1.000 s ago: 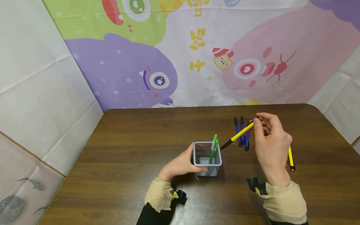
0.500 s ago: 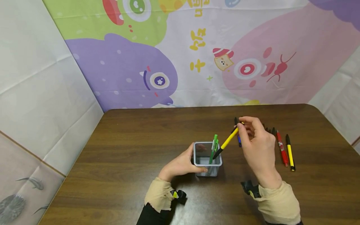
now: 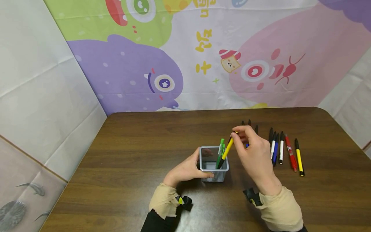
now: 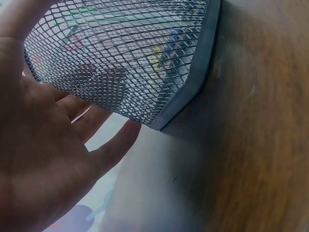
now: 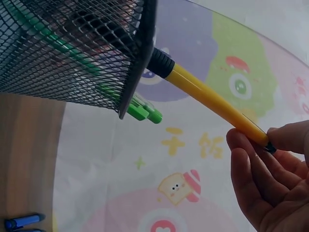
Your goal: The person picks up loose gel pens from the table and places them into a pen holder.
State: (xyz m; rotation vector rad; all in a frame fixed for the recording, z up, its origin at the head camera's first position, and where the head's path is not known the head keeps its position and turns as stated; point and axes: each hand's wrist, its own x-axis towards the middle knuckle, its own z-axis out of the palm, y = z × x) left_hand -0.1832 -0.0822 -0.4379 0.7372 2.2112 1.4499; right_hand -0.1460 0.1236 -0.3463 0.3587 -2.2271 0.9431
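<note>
1. Pinching yellow pen (image 5: 215,102) by upper end with right hand (image 3: 255,156); tilted, with black end inside mesh holder (image 3: 219,176).
2. Gripping mesh holder with left hand (image 3: 188,167), thumb along front wall; best braced against tipping.
3. Probably worth steepening, then lowering clear of green pen (image 3: 219,155).
4. Release only after touching bottom.

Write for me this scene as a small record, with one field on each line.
Left hand: grips the mesh holder
Right hand: pinches one end of a black-and-yellow pen; the other end is inside the holder
Also in holder: green pen
Table, right side: red pen, second yellow pen, blue pen, white pens
Partly hidden: pens beyond the right hand
Backdrop: cartoon print
</note>
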